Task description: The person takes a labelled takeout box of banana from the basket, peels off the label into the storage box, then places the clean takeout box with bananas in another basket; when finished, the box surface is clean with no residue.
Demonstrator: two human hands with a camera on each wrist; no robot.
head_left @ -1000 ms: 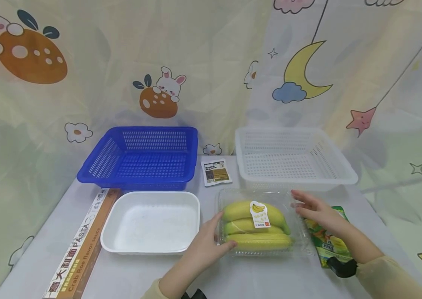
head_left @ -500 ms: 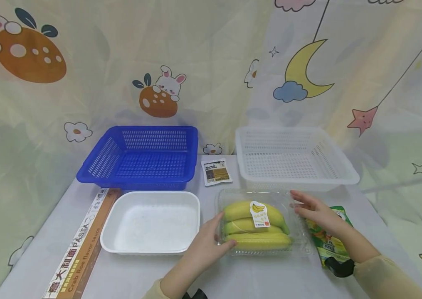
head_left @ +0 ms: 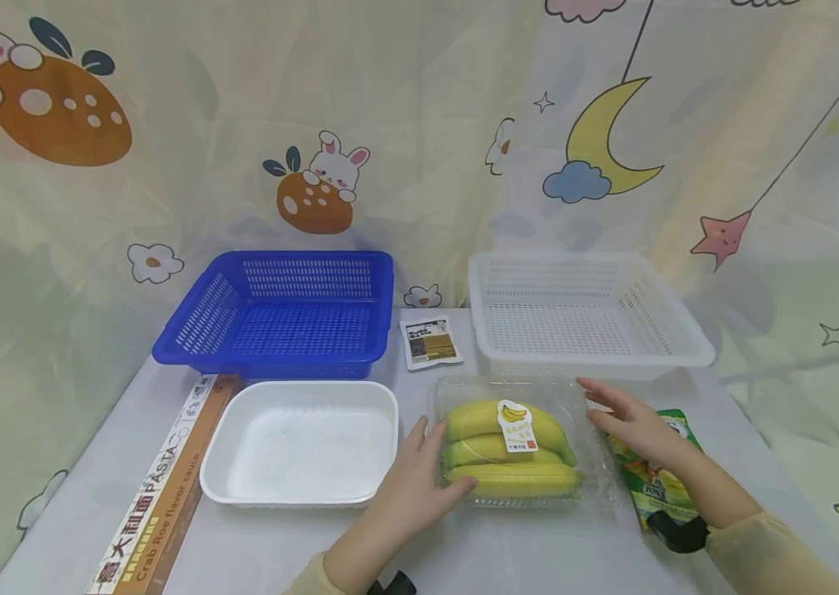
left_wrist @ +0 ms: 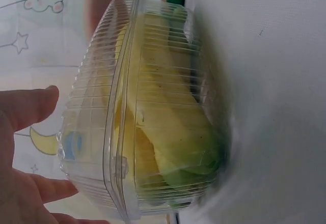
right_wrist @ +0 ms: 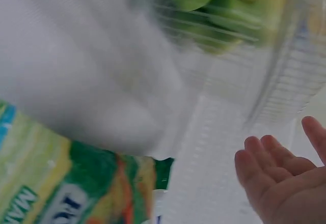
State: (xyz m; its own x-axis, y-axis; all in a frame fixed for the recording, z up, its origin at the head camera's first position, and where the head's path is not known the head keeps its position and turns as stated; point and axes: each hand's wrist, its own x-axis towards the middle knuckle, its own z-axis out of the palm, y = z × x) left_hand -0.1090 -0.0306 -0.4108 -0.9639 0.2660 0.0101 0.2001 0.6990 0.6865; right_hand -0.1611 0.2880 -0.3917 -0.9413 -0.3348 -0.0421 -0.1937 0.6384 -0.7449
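Observation:
A clear plastic clamshell box [head_left: 508,387] with yellow-green bananas [head_left: 501,450] inside and a white banana sticker [head_left: 516,426] on its lid lies flat on the table, closed. My left hand [head_left: 419,475] is at the box's left side, fingers spread and thumb over the near left corner. In the left wrist view the fingers [left_wrist: 48,187] stand beside the lid. My right hand [head_left: 635,421] hovers by the box's right edge with its fingers loosely extended, and the right wrist view shows a gap between the fingertips [right_wrist: 249,147] and the plastic.
Behind stand a blue basket [head_left: 278,368] and a white basket [head_left: 598,357], with a small sachet [head_left: 431,342] between them. Left of the box are a white tray [head_left: 300,446] and a long pasta box [head_left: 166,487]. A green packet [head_left: 657,487] lies under my right forearm.
My left hand has shifted slightly right and its fingers have spread and loosened from the box's left side. The right hand and the box stay nearly where they were.

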